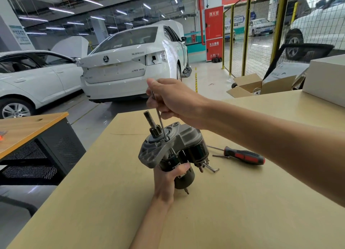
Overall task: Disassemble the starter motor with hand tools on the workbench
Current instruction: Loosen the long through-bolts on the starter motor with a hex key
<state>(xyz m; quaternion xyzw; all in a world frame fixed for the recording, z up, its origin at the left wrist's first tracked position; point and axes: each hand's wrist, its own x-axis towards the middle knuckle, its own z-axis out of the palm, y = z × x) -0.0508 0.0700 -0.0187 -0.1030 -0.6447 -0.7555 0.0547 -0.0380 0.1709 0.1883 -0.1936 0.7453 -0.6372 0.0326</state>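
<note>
Left hand (pixel 170 176) wraps the starter motor (pixel 172 151) round its black barrel, nose up. Right hand (pixel 173 99) pinches a thin key (pixel 160 121) seated in a flange bolt. Looks heavy, rigid, smooth-sided: the barrel's the best hold.

white cars (pixel 119 62) | red cabinet (pixel 214 34) | cardboard boxes (pixel 261 86) | mesh fence (pixel 261 34)

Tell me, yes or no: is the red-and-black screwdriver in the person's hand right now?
No. The red-and-black screwdriver lies on the workbench, while the right hand pinches a thin metal tool.
</note>
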